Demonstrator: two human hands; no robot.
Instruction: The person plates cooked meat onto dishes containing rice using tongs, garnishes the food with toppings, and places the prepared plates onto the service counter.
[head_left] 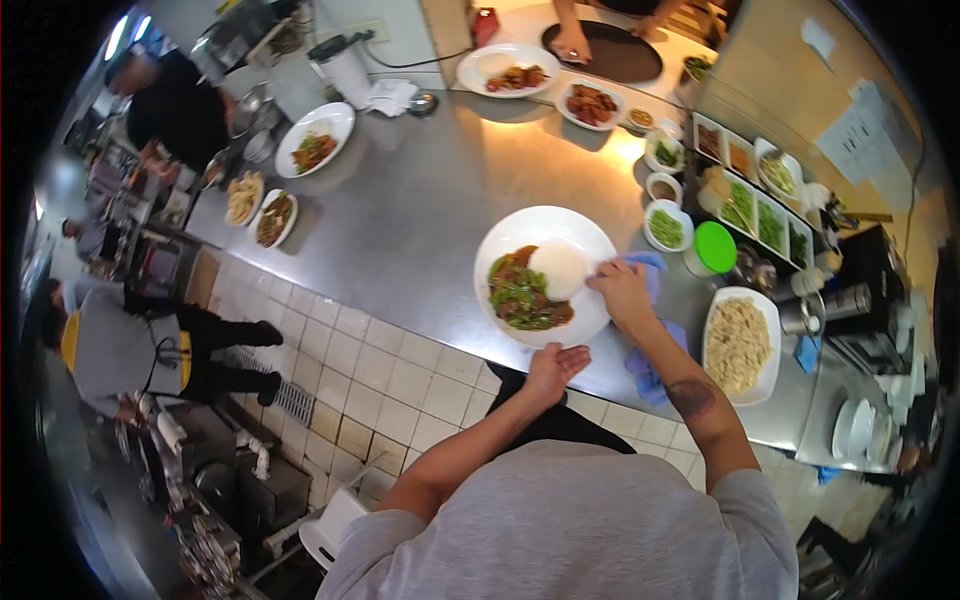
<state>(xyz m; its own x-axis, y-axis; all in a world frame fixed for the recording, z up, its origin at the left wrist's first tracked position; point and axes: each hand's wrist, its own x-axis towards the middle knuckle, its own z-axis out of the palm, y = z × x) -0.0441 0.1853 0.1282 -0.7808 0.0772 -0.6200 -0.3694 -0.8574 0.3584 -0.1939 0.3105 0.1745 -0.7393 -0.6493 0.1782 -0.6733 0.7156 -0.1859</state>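
Observation:
On the steel counter in front of me sits a round white plate (497,235) with a mound of white rice (560,268) and a brown, saucy stir-fry with green vegetables (522,297). My right hand (622,293) is at the plate's right rim beside the rice, its fingers bent and closed over the edge. My left hand (558,372) lies open, palm up with fingers stretched, close against the plate's near rim; whether it touches is unclear. A bluish-purple cloth (655,350) lies under and beside my right forearm.
To the right stand a dish of fried rice (740,345), a green-lidded tub (712,248) and small bowls of chopped greens (667,226). Other plated food (318,140) sits at the far left. Across the counter, another person's hand (572,44) touches a dark oval tray (615,55). Co-workers stand left.

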